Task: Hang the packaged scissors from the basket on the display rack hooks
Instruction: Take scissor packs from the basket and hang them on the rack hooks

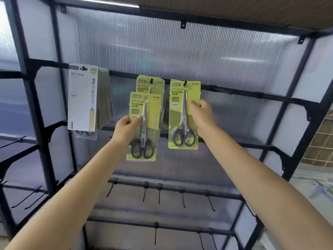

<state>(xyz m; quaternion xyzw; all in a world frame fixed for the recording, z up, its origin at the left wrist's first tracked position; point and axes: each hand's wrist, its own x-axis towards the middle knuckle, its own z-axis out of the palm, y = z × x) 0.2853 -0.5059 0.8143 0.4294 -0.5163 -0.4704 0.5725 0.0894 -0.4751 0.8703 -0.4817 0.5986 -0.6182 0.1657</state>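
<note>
My left hand point(127, 129) grips a yellow-green scissors package point(151, 112) by its left edge, holding it in front of a stack of the same packs point(156, 83) that hangs on a hook of the black display rack point(252, 95). The held pack's hanging hole sits below that hook. My right hand point(202, 112) pinches the right edge of another scissors package point(180, 120), which hangs on the neighbouring hook to the right. The basket is out of view.
A stack of white packaged goods point(82, 98) hangs at the left on the same bar. Bare black hooks point(159, 193) stick out from the two lower bars. More bare hooks stand at the lower left point(28, 197). A wire grid panel point(320, 147) is at the right edge.
</note>
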